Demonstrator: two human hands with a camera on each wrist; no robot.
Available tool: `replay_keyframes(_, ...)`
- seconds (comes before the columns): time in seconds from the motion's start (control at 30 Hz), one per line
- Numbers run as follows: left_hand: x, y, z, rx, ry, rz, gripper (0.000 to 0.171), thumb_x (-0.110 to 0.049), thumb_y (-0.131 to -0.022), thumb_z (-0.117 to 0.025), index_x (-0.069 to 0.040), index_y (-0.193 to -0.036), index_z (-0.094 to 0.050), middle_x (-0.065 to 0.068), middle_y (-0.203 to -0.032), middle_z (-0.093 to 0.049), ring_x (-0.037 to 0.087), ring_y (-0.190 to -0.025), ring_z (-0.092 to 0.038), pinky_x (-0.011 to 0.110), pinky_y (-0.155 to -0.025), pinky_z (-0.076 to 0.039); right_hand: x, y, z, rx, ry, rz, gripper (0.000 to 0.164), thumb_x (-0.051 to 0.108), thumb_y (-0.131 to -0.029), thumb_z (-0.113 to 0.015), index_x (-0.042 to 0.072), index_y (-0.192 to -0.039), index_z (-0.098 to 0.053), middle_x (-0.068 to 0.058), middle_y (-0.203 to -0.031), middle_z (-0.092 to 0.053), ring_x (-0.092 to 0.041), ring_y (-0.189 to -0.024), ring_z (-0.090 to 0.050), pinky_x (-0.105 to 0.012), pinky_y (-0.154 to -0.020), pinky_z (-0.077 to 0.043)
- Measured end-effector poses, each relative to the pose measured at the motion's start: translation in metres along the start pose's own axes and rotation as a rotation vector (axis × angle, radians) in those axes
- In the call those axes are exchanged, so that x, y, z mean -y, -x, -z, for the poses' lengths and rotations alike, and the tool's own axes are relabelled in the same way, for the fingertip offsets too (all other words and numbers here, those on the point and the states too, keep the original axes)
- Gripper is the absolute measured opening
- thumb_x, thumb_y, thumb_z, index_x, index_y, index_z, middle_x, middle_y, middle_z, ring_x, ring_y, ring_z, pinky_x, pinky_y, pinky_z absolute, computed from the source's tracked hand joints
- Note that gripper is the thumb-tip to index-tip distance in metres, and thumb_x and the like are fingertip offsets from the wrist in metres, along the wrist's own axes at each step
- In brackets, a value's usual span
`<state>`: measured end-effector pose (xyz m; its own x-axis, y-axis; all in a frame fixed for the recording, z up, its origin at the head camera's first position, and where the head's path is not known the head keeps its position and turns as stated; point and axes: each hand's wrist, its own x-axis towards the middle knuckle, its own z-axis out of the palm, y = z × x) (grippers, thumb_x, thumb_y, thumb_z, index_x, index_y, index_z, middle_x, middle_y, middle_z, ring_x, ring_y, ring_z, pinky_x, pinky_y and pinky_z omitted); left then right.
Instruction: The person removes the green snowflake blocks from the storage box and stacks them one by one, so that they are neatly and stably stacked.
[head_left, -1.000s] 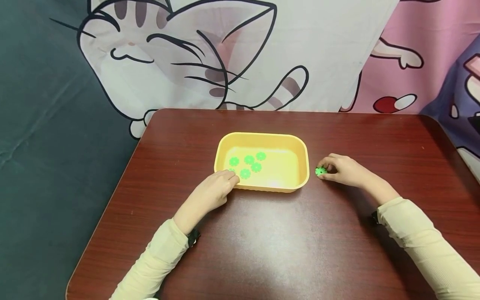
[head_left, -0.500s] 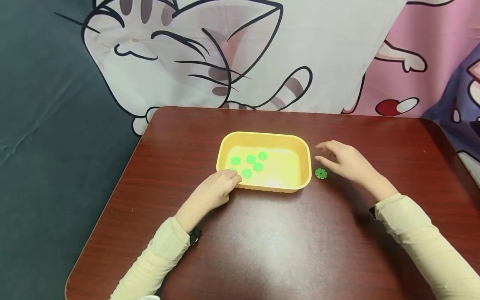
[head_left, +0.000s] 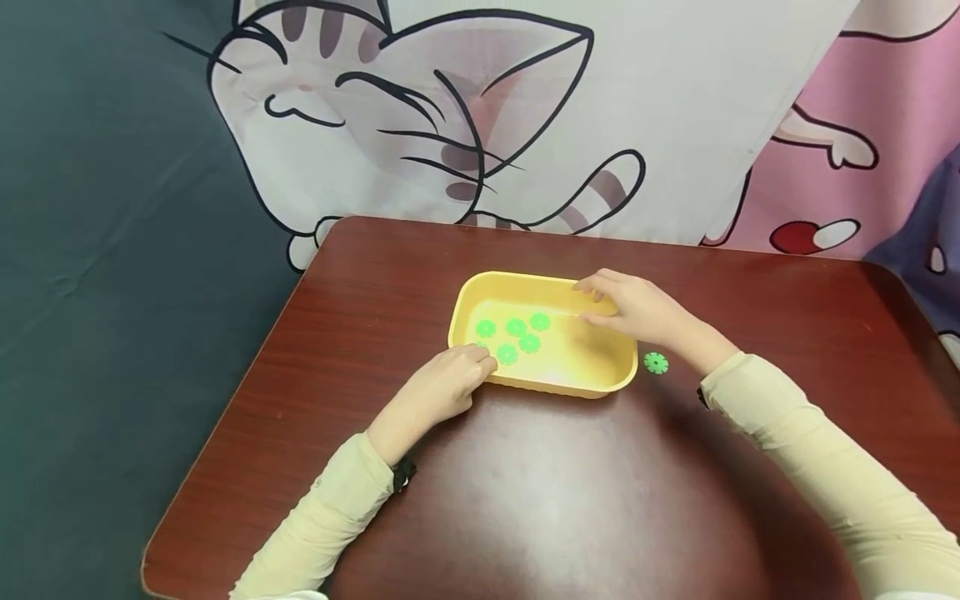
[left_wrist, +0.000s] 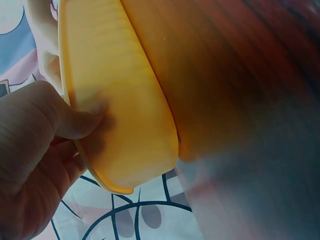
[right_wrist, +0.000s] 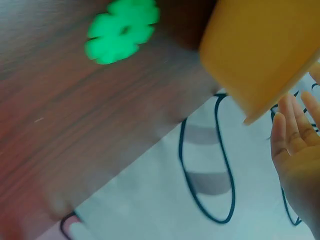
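Observation:
A yellow plastic tray (head_left: pixel 555 385) stands on the table, with several green notched discs (head_left: pixel 529 342) lying toward its left side. My left hand (head_left: pixel 446 382) grips the tray's front left rim; in the left wrist view the thumb (left_wrist: pixel 82 122) presses the outer wall and the fingers curl over the edge. My right hand (head_left: pixel 637 308) is over the tray's right end, fingers spread and holding nothing. A single green notched disc (head_left: pixel 656 362) lies flat on the table just right of the tray, below the right forearm; the right wrist view shows this disc (right_wrist: pixel 122 31) too.
The brown wooden table (head_left: pixel 360 300) reaches back to a cloth (head_left: pixel 675 100) printed with a cartoon cat. A dark green surface (head_left: pixel 112 333) lies beyond the table's left edge.
My right hand has let go of the green disc beside the tray, lifted, and moved left over the tray. The left hand keeps its grip on the rim. The head view has shifted slightly.

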<state>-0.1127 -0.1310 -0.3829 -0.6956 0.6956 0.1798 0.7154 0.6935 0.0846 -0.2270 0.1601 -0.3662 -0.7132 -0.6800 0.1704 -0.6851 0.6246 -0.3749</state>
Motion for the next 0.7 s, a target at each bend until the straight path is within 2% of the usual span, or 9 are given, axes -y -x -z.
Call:
replay_keyframes(0.2, -0.003, 0.001, -0.002, 0.023, -0.025, 0.009, 0.025, 0.012, -0.067, -0.063, -0.009, -0.073, -0.05, 0.001, -0.07, -0.049, 0.019, -0.07, -0.053, 0.028, -0.064, -0.044, 0.007, -0.014, -0.015, 0.086, -0.017, 0.059, 0.042, 0.031, -0.079, -0.073, 0.011, -0.114, -0.062, -0.001, -0.104, -0.061, -0.015, -0.092, -0.058, -0.036, -0.078, -0.047)
replay_keyframes(0.43, -0.004, 0.002, 0.0, 0.037, -0.043, 0.026, 0.025, 0.01, -0.067, -0.066, -0.009, -0.076, -0.054, 0.0, -0.073, -0.051, 0.018, -0.072, -0.054, 0.028, -0.067, -0.046, 0.02, -0.028, -0.037, 0.223, -0.059, 0.105, 0.051, 0.036, -0.072, -0.077, 0.01, -0.114, -0.062, -0.003, -0.107, -0.061, -0.018, -0.092, -0.061, -0.035, -0.078, -0.047)
replay_keyframes(0.7, -0.003, 0.002, 0.001, 0.045, -0.027, 0.051, 0.026, 0.011, -0.065, -0.066, -0.009, -0.078, -0.056, -0.001, -0.072, -0.051, 0.016, -0.071, -0.054, 0.027, -0.065, -0.045, 0.03, -0.035, -0.055, 0.28, 0.01, 0.141, 0.044, 0.035, -0.072, -0.077, 0.012, -0.107, -0.064, 0.001, -0.102, -0.059, -0.016, -0.091, -0.057, -0.035, -0.08, -0.048)
